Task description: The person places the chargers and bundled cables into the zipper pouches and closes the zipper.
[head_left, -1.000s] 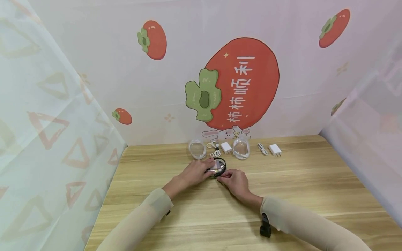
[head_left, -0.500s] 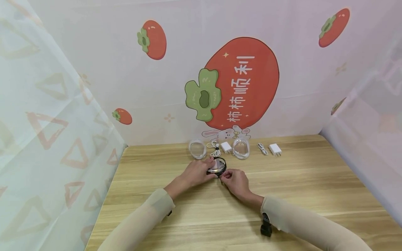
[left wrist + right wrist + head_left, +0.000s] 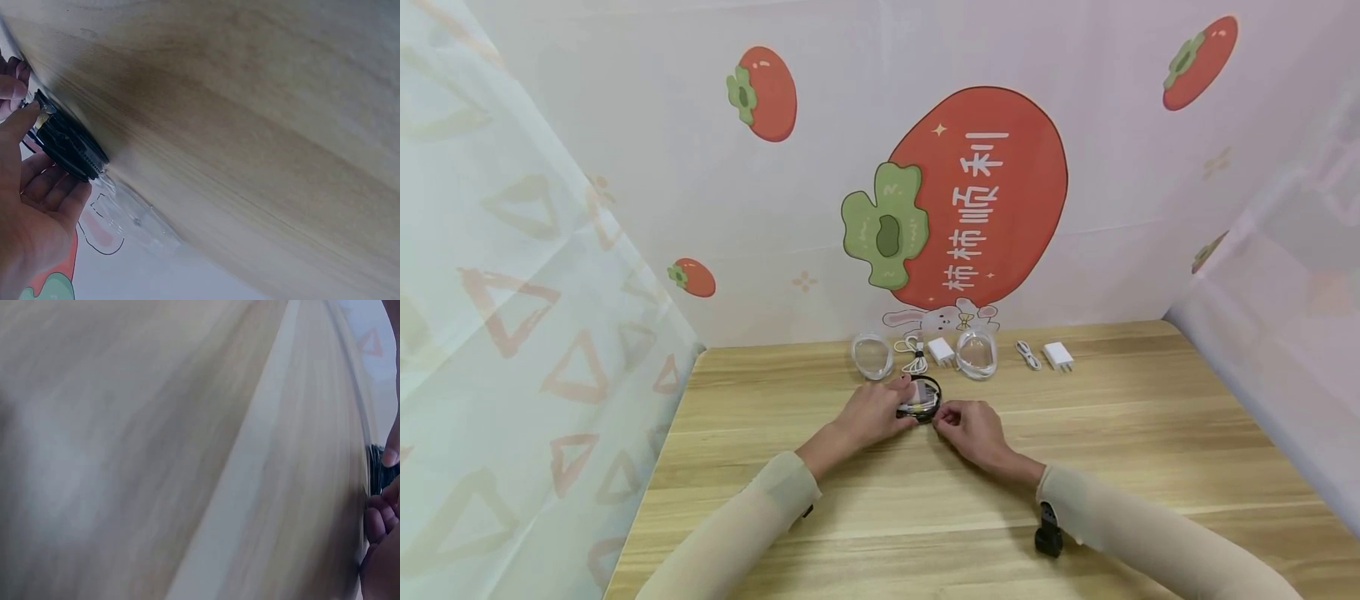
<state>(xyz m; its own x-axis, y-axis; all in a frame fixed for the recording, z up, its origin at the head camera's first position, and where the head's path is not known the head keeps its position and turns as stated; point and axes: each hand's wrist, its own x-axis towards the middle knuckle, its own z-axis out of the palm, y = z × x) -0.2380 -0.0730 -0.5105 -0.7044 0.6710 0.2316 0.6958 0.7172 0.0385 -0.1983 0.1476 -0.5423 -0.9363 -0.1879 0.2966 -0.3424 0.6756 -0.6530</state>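
A round, clear-topped zip pouch with a black rim lies on the table, a white charger and cable showing inside. My left hand grips its left side, fingers over the top and thumb at the near edge. In the left wrist view, the zipper teeth run along the black side of the pouch. At the near right edge, the thumb and fingers of my right hand pinch at the zipper; its pull is hidden by the fingertips. The right wrist view catches only a sliver of the black rim.
Behind the pouch stand two clear round cases with white rims. Between them are a tied white cable and a white charger. Farther right lie another coiled cable and charger. A printed cloth wall rises behind.
My right hand has slid a little to the right along the near edge of the pouch, its fingers still pinching. My left hand keeps its grip, with the pouch almost in place.
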